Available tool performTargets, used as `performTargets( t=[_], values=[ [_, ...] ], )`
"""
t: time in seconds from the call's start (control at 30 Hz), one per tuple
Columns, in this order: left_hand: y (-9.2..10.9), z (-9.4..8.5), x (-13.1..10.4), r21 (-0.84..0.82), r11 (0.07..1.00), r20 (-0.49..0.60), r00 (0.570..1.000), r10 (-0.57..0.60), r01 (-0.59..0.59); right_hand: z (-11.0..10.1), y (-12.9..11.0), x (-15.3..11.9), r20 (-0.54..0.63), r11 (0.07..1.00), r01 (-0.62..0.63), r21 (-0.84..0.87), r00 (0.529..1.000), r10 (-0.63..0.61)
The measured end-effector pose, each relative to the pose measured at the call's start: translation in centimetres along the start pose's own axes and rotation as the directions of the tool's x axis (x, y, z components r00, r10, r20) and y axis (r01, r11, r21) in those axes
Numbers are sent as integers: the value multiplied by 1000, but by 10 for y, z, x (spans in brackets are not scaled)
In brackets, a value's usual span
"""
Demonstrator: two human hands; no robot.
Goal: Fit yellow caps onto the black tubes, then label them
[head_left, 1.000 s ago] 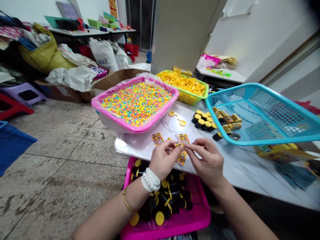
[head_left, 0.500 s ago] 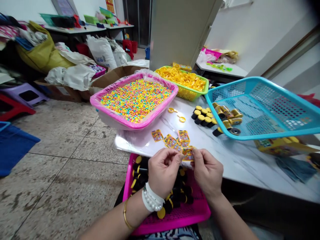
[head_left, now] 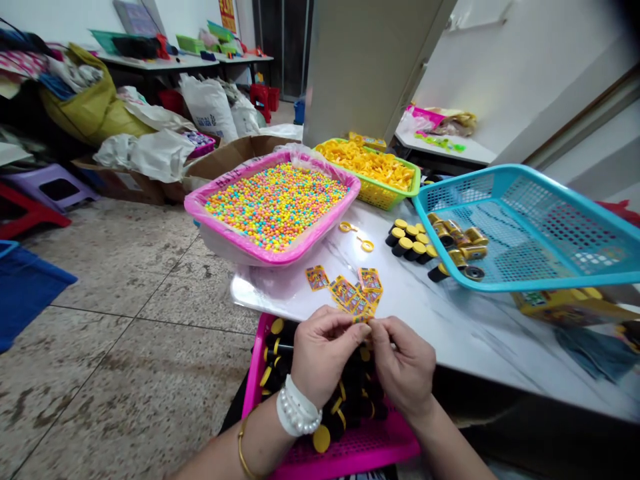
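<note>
My left hand and my right hand meet at the fingertips above the table's front edge. Both pinch a small yellow printed sticker, mostly hidden by the fingers. Just beyond lie several more stickers, partly overlapping on the white table. Beneath my hands sits a magenta basket holding many black cylinders with yellow caps. Farther right, a group of black cylinders with yellow caps stands upright beside a blue basket, which holds several cylinders wrapped in yellow labels.
A pink tray of colourful little balls stands at the table's left. Behind it, a green basket holds yellow plastic parts. Two yellow ring pieces lie between. Under the blue basket is a yellow printed box.
My right hand has moved left, closing in on my left hand. The sticker, which showed its printed face before, is now mostly covered by my fingers. The view has shifted slightly.
</note>
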State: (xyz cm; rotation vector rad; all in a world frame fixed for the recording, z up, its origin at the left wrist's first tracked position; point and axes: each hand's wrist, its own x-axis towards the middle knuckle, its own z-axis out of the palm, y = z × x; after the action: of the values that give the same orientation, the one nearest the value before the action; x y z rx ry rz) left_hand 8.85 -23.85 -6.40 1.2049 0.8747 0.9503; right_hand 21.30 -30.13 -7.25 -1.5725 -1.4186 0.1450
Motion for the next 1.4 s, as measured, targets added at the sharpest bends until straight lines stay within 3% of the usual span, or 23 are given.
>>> performTargets(
  t=[0.13,0.2,0.27,0.37,0.5,0.77,0.87,0.93,1.0,1.1,1.23,1.3,1.4],
  values=[
    [-1,-4,6,-109,974,29,980,-198,200,-18,16,31,131,990,109,-94,987,-96],
    [-1,-4,9,-180,959,16,975,-220,219,-31,32,60,64,935,191,-299,982,-180],
    [0,-5,12,-190,963,-34,979,-200,190,-41,54,93,-9,781,186,-596,971,-239],
    [-1,-8,13,-120,981,-101,982,-162,150,-48,85,132,41,556,105,-825,991,-126],
    [-2,-12,11,-136,971,-54,978,-203,195,-46,109,148,82,546,109,-831,994,-72],
    [-4,-12,14,-277,924,-32,958,-285,265,-42,117,141,131,615,179,-768,984,-123],
    [-4,-13,16,-261,939,-77,965,-253,225,-39,105,124,159,672,228,-704,974,-165],
    [-5,-14,16,-232,944,-75,963,-258,235,-39,90,105,140,767,228,-599,974,-180],
    [-5,-15,15,-214,937,-44,956,-291,276,-40,73,83,87,883,171,-436,985,-147],
    [-4,-14,12,-197,932,-7,950,-313,305,-43,48,52,97,986,-19,-164,995,35],
    [-3,-6,5,-127,963,20,971,-236,237,-45,22,27,270,953,-297,57,924,271],
    [-3,-2,2,-103,977,38,982,-183,186,-43,14,22,322,942,-326,78,903,286],
    [-4,1,-4,-88,990,5,994,-107,107,-37,8,21,330,956,-284,74,911,245]
  ],
)
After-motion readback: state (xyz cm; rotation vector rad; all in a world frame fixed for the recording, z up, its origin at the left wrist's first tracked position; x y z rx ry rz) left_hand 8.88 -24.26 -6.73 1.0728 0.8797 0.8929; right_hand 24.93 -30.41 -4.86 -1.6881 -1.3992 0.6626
